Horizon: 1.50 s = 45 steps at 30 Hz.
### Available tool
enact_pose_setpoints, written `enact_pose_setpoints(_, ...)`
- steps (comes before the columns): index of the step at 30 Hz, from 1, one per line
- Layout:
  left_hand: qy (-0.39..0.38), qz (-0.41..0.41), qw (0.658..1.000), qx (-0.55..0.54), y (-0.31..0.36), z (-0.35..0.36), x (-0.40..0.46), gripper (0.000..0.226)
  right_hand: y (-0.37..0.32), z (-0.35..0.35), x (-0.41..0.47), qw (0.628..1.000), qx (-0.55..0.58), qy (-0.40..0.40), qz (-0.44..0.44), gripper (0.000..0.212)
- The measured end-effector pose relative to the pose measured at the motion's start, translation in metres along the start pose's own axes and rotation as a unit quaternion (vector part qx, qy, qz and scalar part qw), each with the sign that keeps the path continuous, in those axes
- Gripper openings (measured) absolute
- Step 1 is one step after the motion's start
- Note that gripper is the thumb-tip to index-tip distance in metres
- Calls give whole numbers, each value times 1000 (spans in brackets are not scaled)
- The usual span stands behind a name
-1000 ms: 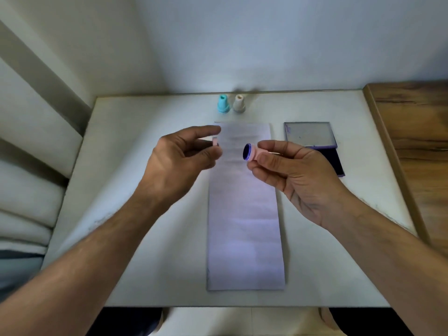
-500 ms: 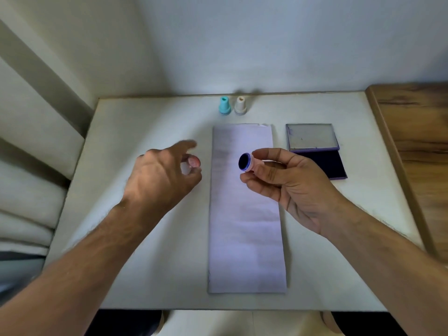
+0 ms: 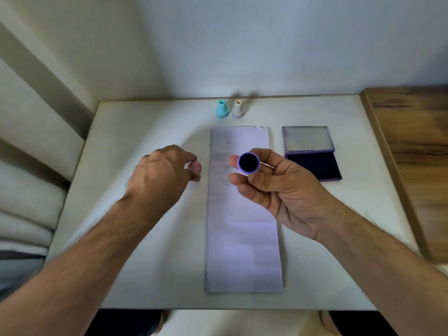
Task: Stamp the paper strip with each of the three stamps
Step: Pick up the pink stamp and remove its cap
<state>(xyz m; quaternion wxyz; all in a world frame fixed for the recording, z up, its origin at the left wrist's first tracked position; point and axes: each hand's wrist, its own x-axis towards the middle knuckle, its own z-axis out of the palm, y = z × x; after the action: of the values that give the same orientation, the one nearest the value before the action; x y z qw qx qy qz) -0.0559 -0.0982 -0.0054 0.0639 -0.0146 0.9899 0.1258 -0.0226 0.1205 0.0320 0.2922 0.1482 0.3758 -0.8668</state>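
Observation:
My right hand [image 3: 278, 190] holds a pink stamp [image 3: 248, 163] above the long white paper strip [image 3: 242, 226], its dark inked round face turned toward me. My left hand [image 3: 160, 175] is low over the table left of the strip, fingertips pinched on a small pink cap [image 3: 195, 166] that touches or nearly touches the tabletop. A blue stamp [image 3: 222, 109] and a cream stamp [image 3: 238, 108] stand upright side by side beyond the strip's far end.
An open ink pad [image 3: 312, 166] with its lid flipped back lies right of the strip on the white table [image 3: 145, 251]. A wooden surface [image 3: 412, 154] adjoins the table's right edge. A wall runs behind, cushions at left.
My left hand carried the pink cap away from the stamp, leftward and down to the table. My right hand turned the stamp's inked face toward me.

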Motion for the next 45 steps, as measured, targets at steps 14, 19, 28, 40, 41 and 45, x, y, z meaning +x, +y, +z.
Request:
enact_pose_setpoints(14, 112, 193, 974, -31, 41, 7, -24, 30, -23, -23, 1, 972, -49, 197, -115, 17)
enact_pose_setpoints(19, 98, 196, 975, -25, 43, 13, -25, 35, -47, -37, -16, 673, -629, 346, -177, 28)
enact_pose_setpoints(28, 89, 193, 977, -26, 39, 15, -25, 33, -45, -33, -7, 586, -750, 304, -46, 29)
enact_pose_setpoints(40, 56, 177, 982, -20, 36, 22, -23, 31, -53, -29, 9, 537, -791, 277, 92, 43)
enact_pose_setpoints(41, 52, 177, 983, -16, 35, 24, -24, 32, -51, -31, 10, 541, -786, 286, 82, 41)
enact_pose_setpoints(45, 51, 201, 978, 8, 32, 27, -25, 32, -50, -35, 12, 540, -783, 299, 73, 39)
